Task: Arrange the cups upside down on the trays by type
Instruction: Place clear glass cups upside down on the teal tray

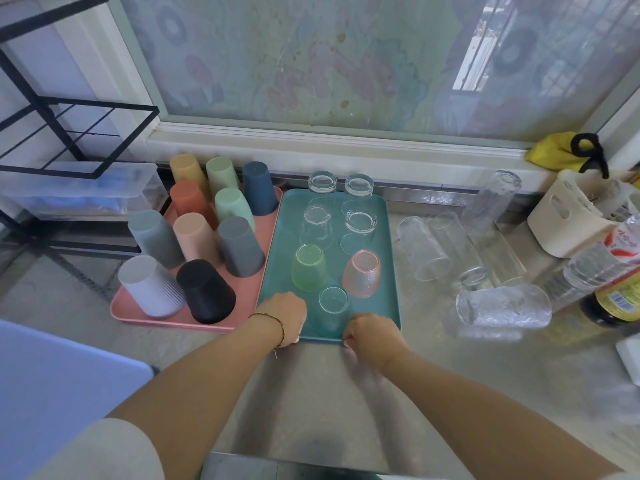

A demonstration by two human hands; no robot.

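Both hands curled over the near rim of the teal tray (386,265), the left hand (282,318) toward its 7 o'clock corner and the right hand (372,336) toward 5 o'clock. Seven inverted glasses (360,223) stood on it. Ten plastic cups (240,245) filled the pink tray (246,306) at 9 o'clock. About five loose glasses (504,304) lay on their sides on the bench (311,393) at 2 o'clock, nearest the right hand.

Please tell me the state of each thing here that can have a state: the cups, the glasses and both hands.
Plastic cups: upside down on the pink tray.
Small glasses: upside down on the teal tray.
Left hand: grips the teal tray's near edge.
Right hand: grips the same edge.
Textured glass: lying on its side on the counter.
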